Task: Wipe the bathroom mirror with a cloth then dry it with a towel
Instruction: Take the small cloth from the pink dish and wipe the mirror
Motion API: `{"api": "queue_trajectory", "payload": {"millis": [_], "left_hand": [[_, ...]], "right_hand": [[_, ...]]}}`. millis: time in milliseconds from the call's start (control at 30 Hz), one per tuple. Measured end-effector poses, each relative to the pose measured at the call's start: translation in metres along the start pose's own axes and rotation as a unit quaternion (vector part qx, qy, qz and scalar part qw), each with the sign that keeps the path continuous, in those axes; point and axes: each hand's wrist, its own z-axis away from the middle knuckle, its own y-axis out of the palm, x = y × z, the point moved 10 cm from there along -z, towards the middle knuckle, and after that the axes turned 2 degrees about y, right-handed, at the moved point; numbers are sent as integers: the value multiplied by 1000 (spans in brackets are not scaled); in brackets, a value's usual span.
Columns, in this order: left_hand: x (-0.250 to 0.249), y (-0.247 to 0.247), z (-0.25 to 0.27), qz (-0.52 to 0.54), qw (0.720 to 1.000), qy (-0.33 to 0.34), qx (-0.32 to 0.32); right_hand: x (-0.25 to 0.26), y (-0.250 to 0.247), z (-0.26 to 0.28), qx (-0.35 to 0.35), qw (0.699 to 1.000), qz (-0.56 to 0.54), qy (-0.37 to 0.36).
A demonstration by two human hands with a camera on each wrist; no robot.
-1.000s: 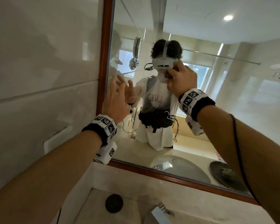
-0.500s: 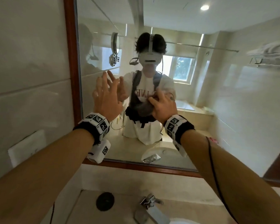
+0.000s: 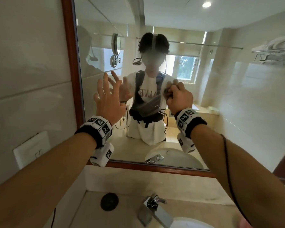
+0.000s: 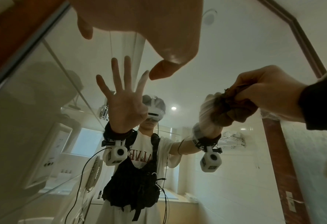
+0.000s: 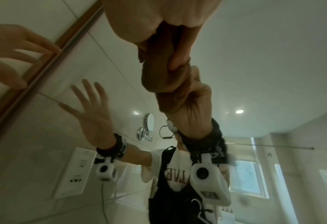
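The right hand point(image 3: 179, 99) was clenched around a bunched brown cloth point(image 3: 167, 93), and the wad pressed against the mirror point(image 3: 220, 104) at about mid-height, right of the glass's centre. From the right wrist view the cloth point(image 5: 159, 72) bulged out between the curled fingers point(image 5: 180, 50) and met its own reflection on the glass. The left hand point(image 3: 108, 99) was raised near the mirror's left side, fingers spread and straight, gripping nothing; whether the fingertips touched the glass could not be told. In the left wrist view the thumb point(image 4: 166, 66) hung free in front of the mirror. The mirror had a reddish-brown wooden frame point(image 3: 69, 46) and sat on a pale tiled wall point(image 3: 26, 63). Below it ran a stone counter point(image 3: 122, 181) with a chrome tap point(image 3: 153, 209), a round black disc point(image 3: 109, 201) left of the tap, and the edge of a white basin point(image 3: 204, 222). A white wall plate point(image 3: 31, 148) sat left of the frame. A towel rack point(image 3: 273, 55) showed only as a reflection, upper right.
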Motion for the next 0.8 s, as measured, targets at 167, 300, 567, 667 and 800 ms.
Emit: {"api": "queue_trajectory", "payload": {"millis": [167, 300, 567, 667, 800], "left_hand": [[9, -6, 10, 2, 1000, 3, -9], [15, -11, 14, 13, 1000, 1, -14], [4, -18, 11, 12, 1000, -8, 5], [-6, -16, 11, 19, 1000, -4, 5], [-21, -7, 9, 28, 1000, -4, 9]], "right_hand": [[27, 27, 12, 19, 999, 8, -30], [26, 39, 27, 64, 995, 63, -49], [37, 49, 52, 165, 969, 163, -80], [40, 46, 49, 156, 963, 191, -106], [33, 35, 43, 138, 955, 226, -132]]}}
